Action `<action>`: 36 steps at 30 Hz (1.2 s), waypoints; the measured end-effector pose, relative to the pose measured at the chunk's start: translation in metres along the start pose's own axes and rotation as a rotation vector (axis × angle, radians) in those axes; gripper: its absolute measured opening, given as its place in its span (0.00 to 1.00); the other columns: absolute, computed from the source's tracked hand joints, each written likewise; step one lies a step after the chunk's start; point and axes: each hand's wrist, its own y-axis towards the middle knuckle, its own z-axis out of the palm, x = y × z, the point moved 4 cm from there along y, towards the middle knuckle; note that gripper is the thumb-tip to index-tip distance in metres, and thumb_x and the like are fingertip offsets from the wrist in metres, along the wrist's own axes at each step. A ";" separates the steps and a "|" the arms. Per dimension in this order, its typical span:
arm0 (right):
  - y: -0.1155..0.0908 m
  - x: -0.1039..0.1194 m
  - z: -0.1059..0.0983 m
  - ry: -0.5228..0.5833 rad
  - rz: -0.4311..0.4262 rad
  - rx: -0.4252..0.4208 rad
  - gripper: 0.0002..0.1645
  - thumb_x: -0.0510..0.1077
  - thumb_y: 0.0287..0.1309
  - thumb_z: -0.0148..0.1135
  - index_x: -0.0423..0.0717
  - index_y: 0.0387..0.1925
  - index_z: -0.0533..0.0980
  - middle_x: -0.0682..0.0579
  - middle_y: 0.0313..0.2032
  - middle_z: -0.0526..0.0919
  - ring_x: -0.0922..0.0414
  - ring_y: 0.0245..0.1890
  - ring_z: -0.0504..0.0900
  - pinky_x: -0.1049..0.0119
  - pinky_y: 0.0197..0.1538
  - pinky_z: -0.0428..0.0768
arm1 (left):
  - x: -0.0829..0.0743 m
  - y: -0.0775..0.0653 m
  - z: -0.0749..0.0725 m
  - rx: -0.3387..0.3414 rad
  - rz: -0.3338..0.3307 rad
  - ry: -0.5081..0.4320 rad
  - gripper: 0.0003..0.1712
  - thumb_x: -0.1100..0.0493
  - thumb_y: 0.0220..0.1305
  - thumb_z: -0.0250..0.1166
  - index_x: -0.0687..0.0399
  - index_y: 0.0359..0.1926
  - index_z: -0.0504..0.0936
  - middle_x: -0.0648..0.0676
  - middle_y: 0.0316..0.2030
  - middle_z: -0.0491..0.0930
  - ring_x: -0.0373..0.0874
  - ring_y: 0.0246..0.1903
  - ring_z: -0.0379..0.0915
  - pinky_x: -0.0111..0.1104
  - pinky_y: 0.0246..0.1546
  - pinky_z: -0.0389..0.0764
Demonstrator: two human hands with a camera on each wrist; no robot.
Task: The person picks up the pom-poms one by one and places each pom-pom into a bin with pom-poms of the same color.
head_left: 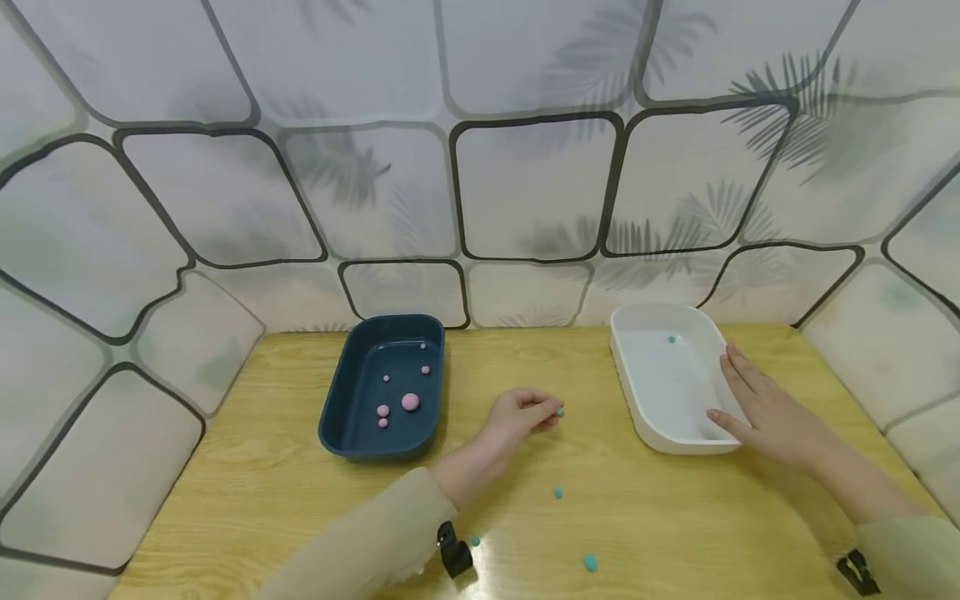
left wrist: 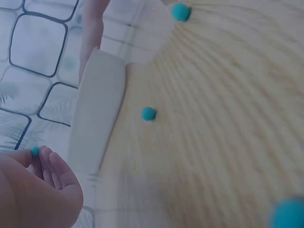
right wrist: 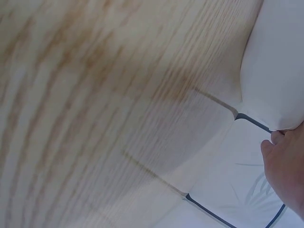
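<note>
Over the table, my left hand pinches a small teal ball between thumb and fingertips; the left wrist view also shows this pinched ball. My right hand rests at the right rim of a white bin, its fingers straight and its thumb reaching over the inside. Inside that bin lies one teal ball. More teal balls are on the tabletop: a small one in front of the left hand, another by the left wrist strap, and a larger one near the front.
On the left stands a dark blue bin holding several pink balls, the largest near its middle. Both bins sit toward the back of the wooden table. A patterned curtain-like backdrop encloses the back and sides.
</note>
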 end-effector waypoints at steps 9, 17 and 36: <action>-0.004 -0.003 0.006 -0.002 -0.006 -0.016 0.55 0.56 0.79 0.56 0.28 0.82 0.39 0.31 0.84 0.34 0.36 0.86 0.36 0.79 0.75 0.17 | -0.009 0.029 0.030 -0.012 -0.038 -0.121 0.12 0.64 0.76 0.65 0.70 0.51 0.86 0.47 0.34 0.84 0.33 0.33 0.81 0.21 0.43 0.86; -0.004 -0.001 0.004 -0.003 0.000 -0.011 0.54 0.56 0.80 0.55 0.27 0.82 0.38 0.30 0.84 0.34 0.34 0.85 0.36 0.74 0.78 0.18 | -0.021 0.054 0.056 -0.030 -0.019 -0.176 0.13 0.65 0.75 0.66 0.72 0.53 0.87 0.58 0.40 0.90 0.32 0.30 0.80 0.23 0.42 0.87; -0.002 0.000 0.001 0.001 -0.012 -0.019 0.54 0.55 0.80 0.55 0.28 0.83 0.38 0.32 0.85 0.32 0.35 0.86 0.36 0.78 0.77 0.17 | -0.051 0.091 0.105 -0.176 0.068 -0.244 0.05 0.73 0.63 0.73 0.71 0.40 0.91 0.67 0.41 0.92 0.57 0.44 0.92 0.33 0.43 0.92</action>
